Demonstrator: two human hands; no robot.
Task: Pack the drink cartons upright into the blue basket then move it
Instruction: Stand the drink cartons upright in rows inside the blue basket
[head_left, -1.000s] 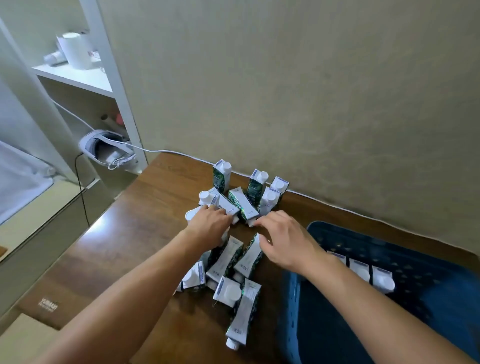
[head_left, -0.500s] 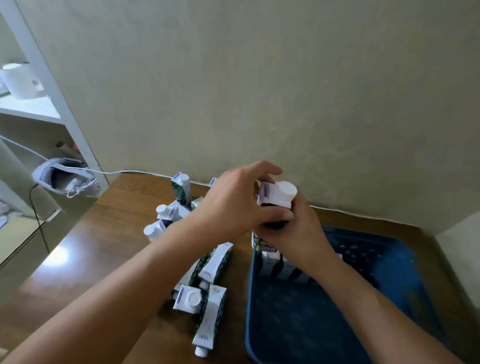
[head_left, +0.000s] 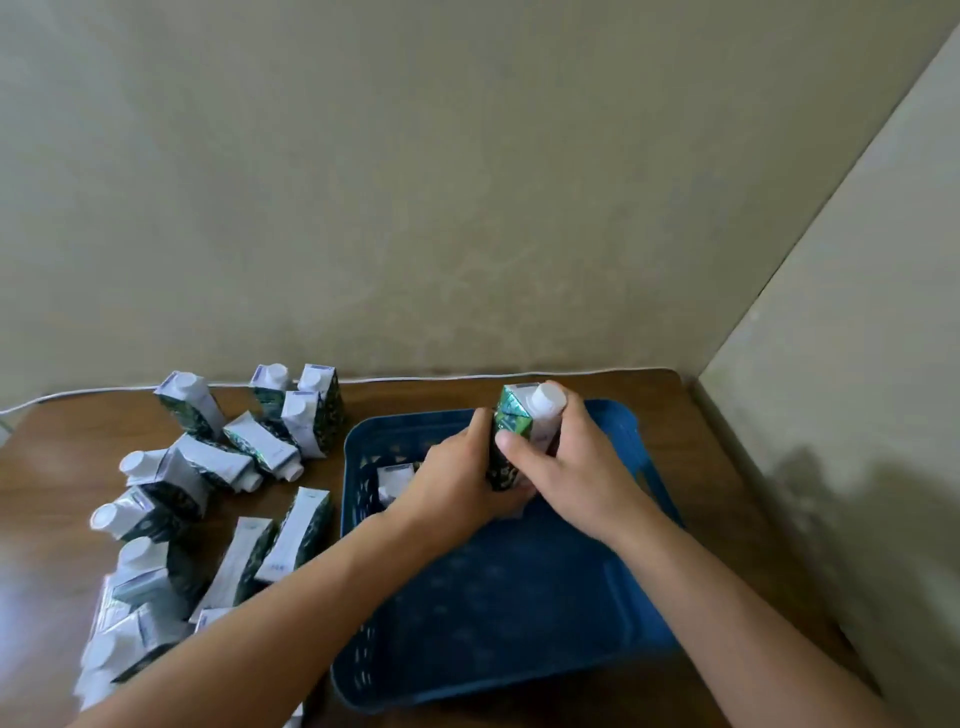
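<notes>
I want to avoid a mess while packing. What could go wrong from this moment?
1. Both hands, left and right, grip one carton above the basket. Setting it down close to the carton already inside could knock that one over.
2. The left forearm crosses over the loose cartons lying on the table, so drawing it back might sweep some toward the edge.

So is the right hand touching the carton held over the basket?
Touching. The head view shows the right hand with thumb and fingers wrapped round the upright carton above the blue basket.
</notes>
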